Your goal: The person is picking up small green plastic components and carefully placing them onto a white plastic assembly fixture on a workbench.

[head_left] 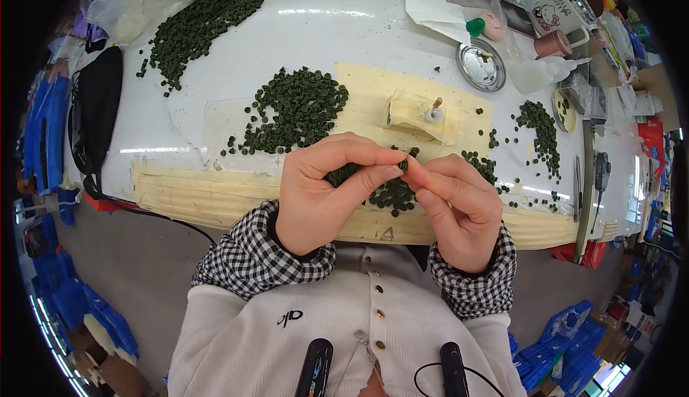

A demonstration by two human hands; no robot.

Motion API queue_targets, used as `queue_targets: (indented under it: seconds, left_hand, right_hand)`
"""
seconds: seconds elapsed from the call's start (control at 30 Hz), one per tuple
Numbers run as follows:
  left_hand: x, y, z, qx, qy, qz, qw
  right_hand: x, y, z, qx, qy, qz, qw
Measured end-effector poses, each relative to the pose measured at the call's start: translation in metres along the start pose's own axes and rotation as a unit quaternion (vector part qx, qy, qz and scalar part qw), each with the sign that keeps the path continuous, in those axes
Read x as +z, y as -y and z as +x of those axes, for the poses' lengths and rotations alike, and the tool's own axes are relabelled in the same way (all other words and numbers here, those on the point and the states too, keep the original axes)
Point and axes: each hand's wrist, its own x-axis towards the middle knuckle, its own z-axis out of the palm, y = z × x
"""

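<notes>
My left hand point(319, 192) and my right hand point(463, 214) meet over the near edge of the table, fingertips touching. Pinched between the thumbs and forefingers of both is a small dark green round part point(403, 165), mostly covered by the fingers. Just below and behind the fingertips lies a little pile of the same green parts point(393, 195). A bigger heap of green parts point(294, 106) spreads beyond my left hand. Past the fingertips stands a small tape-wrapped block point(413, 116) with a white tube and a brownish peg on top.
At the far left is a long heap of green parts point(208, 20) by a clear plastic bag point(143, 2). To the right lie another green pile point(540, 131), a round metal dish point(481, 65), a white squeeze bottle point(542, 73) and a white mug point(560, 13). Tape covers the table's front edge point(201, 192).
</notes>
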Motion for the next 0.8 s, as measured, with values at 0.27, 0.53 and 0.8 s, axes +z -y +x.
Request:
queue_targets:
  seconds: [0.27, 0.53, 0.8]
  left_hand:
    - [-0.0014, 0.0014, -0.0007, 0.007, 0.003, 0.004, 1.000]
    - [-0.0005, 0.0021, -0.0012, -0.002, 0.000, -0.002, 1.000]
    - [0.0006, 0.0021, -0.0005, 0.005, -0.005, -0.005, 1.000]
  right_hand:
    - [-0.0001, -0.0035, -0.0013, 0.000, 0.004, 0.022, 1.000]
    - [-0.0011, -0.0060, -0.0012, -0.022, 0.016, 0.022, 0.999]
    - [0.0004, -0.0073, -0.0026, -0.026, 0.015, 0.024, 0.999]
